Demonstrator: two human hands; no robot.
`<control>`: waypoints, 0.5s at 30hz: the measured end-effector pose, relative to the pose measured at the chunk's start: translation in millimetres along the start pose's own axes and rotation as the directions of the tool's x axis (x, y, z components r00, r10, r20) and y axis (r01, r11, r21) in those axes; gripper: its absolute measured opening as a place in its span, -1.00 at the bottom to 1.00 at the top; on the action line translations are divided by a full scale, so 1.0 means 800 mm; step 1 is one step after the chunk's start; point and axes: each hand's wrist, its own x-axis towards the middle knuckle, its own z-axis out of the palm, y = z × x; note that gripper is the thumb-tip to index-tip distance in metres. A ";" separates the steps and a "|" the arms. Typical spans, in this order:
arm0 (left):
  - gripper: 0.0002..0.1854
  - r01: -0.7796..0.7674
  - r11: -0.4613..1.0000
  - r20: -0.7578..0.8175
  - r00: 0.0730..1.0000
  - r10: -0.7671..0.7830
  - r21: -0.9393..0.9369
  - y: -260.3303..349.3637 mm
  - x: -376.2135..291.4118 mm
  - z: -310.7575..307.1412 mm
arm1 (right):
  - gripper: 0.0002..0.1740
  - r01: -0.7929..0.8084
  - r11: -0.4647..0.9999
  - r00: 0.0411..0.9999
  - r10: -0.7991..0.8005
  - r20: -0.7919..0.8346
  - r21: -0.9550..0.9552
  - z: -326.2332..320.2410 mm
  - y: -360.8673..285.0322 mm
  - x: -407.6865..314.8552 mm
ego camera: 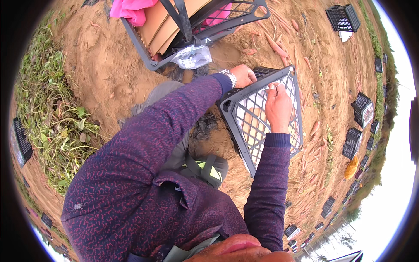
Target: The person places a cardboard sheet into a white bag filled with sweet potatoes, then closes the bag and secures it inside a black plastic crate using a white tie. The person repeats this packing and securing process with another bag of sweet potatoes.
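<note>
A black plastic crate (229, 104) stands tilted before me, and a lattice panel (250, 113) forms the face turned towards me. White lining and tan cardboard show through the openings. My left hand (243, 76), with a metal watch at the wrist, is at the crate's upper edge. Its fingers are bent and partly hidden, so what they grip cannot be told. Over the lattice, my right hand (279, 106) pinches a thin white tie (268, 87) between thumb and finger near that same edge.
Another black crate (144, 49) holds cardboard sheets (167, 28) and pink cloth (132, 9). A clear plastic bag (193, 58) with small white pieces lies on its rim. Sweet potatoes (277, 48) are strewn on the soil. Cut vines (65, 121) are heaped at left; several crates (352, 142) stand at right.
</note>
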 end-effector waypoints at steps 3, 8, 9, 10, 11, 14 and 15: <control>-0.74 -0.038 0.998 -0.049 0.998 0.040 0.052 -0.009 0.006 0.006 | -0.73 0.001 1.000 1.000 0.000 0.021 -0.031 -0.001 -0.005 0.000; -0.69 0.031 0.999 -0.063 0.998 -0.029 0.034 -0.016 0.015 0.014 | -0.71 0.006 0.998 0.999 -0.004 0.041 -0.062 0.003 -0.012 0.001; -0.68 0.054 0.998 -0.046 0.998 -0.053 0.026 -0.016 0.017 0.014 | -0.70 -0.004 1.000 0.999 0.005 0.041 -0.012 0.004 -0.012 0.002; -0.68 0.029 0.998 -0.036 0.999 -0.027 0.056 -0.016 0.018 0.013 | -0.70 -0.038 0.999 0.998 0.039 0.041 -0.035 0.004 -0.012 0.002; -0.68 0.082 0.996 -0.017 0.996 -0.082 -0.026 -0.015 0.019 0.013 | -0.71 -0.032 0.999 0.999 0.033 0.026 -0.037 0.005 -0.012 0.002; -0.67 0.270 0.946 0.059 0.963 -0.264 -0.180 -0.014 0.023 0.012 | -0.72 -0.052 0.995 0.999 0.053 0.009 -0.081 0.004 -0.010 0.000; -0.66 0.270 0.950 0.072 0.962 -0.262 -0.159 -0.014 0.024 0.012 | -0.73 -0.015 0.995 1.000 0.017 0.017 -0.097 0.004 -0.008 0.000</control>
